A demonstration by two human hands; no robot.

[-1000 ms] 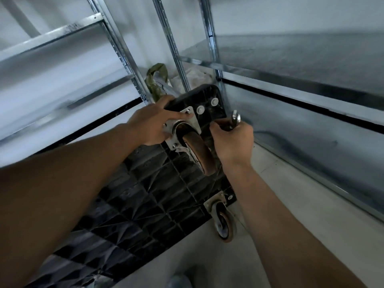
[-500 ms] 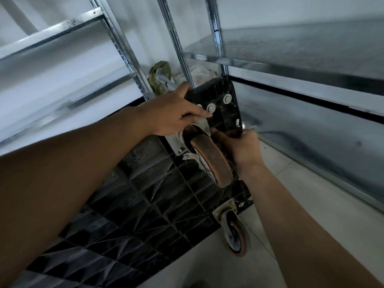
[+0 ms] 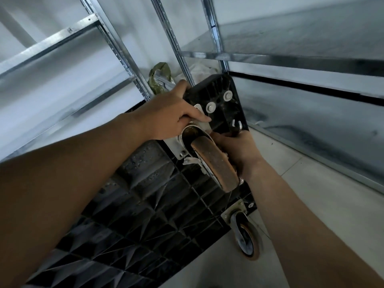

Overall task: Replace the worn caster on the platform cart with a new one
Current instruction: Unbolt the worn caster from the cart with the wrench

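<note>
At the tipped cart [image 3: 145,215]'s upper corner sits the worn caster [image 3: 216,163]. Left hand [image 3: 166,117] grips the cart's edge; right hand [image 3: 239,150] curls round a wrench [image 3: 236,126]. Likely heavy, rigid and swivelling, so hold its plate [image 3: 204,124].

at your 12 o'clock, a crumpled olive-green bag [image 3: 159,80] and a white plastic sack [image 3: 199,68] sit behind grey galvanised steel shelving uprights [image 3: 124,53]; pale floor tiles [image 3: 311,183] at your 3 o'clock.

Two hands [image 3: 172,114] [image 3: 241,150], one upturned cart [image 3: 145,204], two casters [image 3: 216,163] [image 3: 247,240], one wrench [image 3: 237,126], two round washers [image 3: 210,107] [image 3: 228,96], one green bag [image 3: 160,77].
</note>
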